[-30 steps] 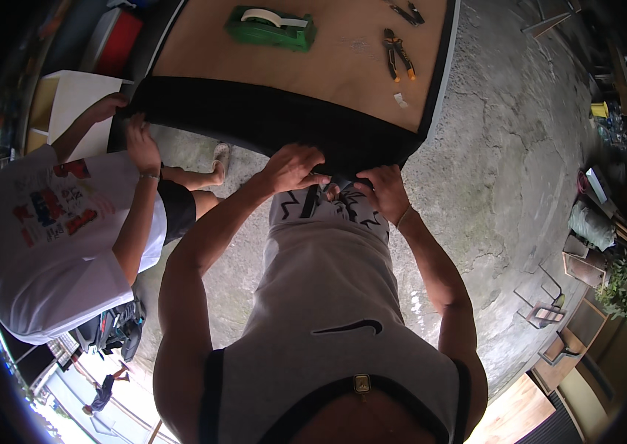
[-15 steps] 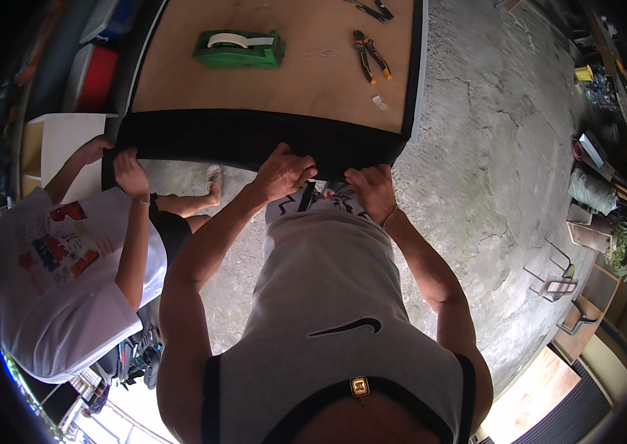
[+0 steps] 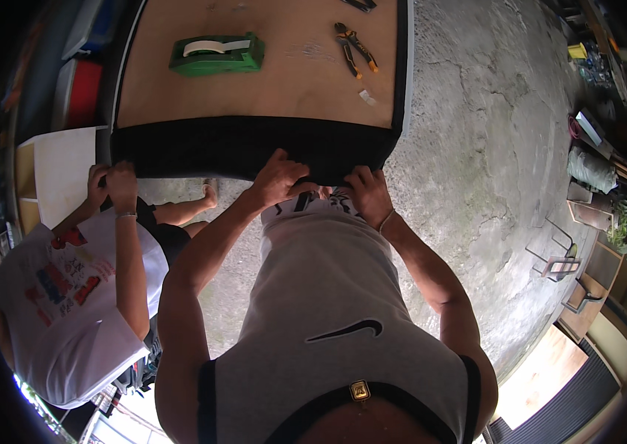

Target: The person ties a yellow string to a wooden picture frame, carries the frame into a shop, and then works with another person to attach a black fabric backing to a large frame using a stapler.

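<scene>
Black fabric (image 3: 195,148) lies at twelve o'clock from you, banding the near edge of the brown board (image 3: 276,92). Your left hand (image 3: 280,180), at eleven, pinches its near edge with curled fingers. Your right hand (image 3: 367,194), toward one, grips the same edge, fingers bent together; you can't tell how its thumb sits. On the board, a green tape dispenser (image 3: 217,63) sits at eleven, pliers (image 3: 346,50) at twelve. A co-worker's hands (image 3: 122,185) are near the fabric's corner at ten.
</scene>
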The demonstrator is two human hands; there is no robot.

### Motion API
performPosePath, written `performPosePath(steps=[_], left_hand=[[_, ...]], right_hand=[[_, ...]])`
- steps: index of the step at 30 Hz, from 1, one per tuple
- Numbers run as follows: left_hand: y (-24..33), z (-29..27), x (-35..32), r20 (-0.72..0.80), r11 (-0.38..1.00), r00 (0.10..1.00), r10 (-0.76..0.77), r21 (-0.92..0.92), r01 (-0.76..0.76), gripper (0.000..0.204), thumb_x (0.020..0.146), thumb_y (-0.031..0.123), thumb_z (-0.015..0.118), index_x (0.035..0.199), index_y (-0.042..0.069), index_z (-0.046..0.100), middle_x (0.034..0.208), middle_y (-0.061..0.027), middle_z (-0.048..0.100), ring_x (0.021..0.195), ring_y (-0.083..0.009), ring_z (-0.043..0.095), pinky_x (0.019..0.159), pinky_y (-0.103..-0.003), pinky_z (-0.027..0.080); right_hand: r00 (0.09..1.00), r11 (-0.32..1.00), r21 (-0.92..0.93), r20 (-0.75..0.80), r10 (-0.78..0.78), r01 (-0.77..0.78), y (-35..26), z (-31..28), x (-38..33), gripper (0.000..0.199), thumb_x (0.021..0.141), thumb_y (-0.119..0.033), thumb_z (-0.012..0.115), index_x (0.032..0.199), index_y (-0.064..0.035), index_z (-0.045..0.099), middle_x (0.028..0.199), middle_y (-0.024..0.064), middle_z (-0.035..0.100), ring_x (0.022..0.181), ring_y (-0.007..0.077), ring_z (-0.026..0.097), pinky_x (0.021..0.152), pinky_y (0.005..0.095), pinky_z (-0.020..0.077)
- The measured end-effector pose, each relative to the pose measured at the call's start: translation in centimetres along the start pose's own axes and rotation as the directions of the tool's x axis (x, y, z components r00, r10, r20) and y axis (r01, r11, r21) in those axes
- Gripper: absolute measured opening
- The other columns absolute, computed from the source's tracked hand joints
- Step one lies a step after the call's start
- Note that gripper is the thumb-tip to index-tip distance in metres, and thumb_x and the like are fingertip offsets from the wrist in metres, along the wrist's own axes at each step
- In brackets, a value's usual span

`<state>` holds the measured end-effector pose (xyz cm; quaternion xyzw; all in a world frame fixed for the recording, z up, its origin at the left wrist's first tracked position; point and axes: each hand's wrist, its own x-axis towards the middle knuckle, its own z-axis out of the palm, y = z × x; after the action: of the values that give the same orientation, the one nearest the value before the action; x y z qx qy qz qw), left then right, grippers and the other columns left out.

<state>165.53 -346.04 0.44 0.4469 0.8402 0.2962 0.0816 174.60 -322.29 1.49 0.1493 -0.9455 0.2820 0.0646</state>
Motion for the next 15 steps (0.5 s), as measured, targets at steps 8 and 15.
performPosePath(steps=[8,15], left_hand=[[0.4,0.5,0.8,0.083,0.973,0.996,-0.041,0.230,0.021,0.022,0.078,0.030,0.071,0.083,0.013,0.060,0.077,-0.0004,0.058,0.069,-0.0174,0.055,0.072,-0.033,0.038],[2.9,1.5,3.2,-0.014,0.976,0.997,0.075,0.208,-0.071,0.022,0.082,0.022,0.067,0.096,0.008,0.058,0.080,-0.0055,0.058,0.077,-0.0216,0.056,0.073,-0.036,0.040]], right_hand=[[0.990,0.992,-0.070,-0.083,-0.110,0.105,1.0,-0.3,0.4,0.020,0.079,-0.021,0.068,0.093,-0.0085,0.063,0.075,0.0038,0.054,0.075,0.0219,0.054,0.073,0.0372,0.0390],[0.993,0.990,0.088,-0.029,-0.112,0.114,2.5,0.6,0.8,0.028,0.076,-0.014,0.071,0.102,-0.0078,0.061,0.085,0.0051,0.061,0.077,0.0213,0.058,0.076,0.0363,0.0411]])
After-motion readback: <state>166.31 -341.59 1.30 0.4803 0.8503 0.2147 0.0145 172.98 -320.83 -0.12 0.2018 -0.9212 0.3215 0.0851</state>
